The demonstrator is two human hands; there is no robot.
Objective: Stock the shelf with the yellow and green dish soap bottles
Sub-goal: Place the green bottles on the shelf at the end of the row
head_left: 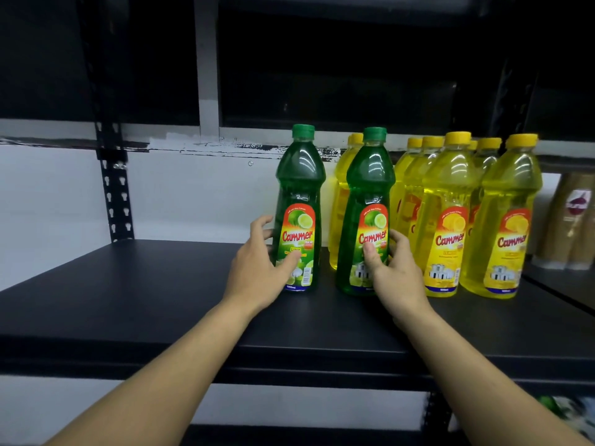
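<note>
We hold two full green dish soap bottles upright on the dark shelf: left hand wrapped around the left green bottle, right hand around the right green bottle. They look heavy, rigid and slick, best gripped at the labelled waist. Yellow bottles stand just beyond our right hand.

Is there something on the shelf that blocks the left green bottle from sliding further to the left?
Nothing visible does. The left green bottle stands upright with the left hand around it, and the black shelf to its left is bare up to the post.
</note>
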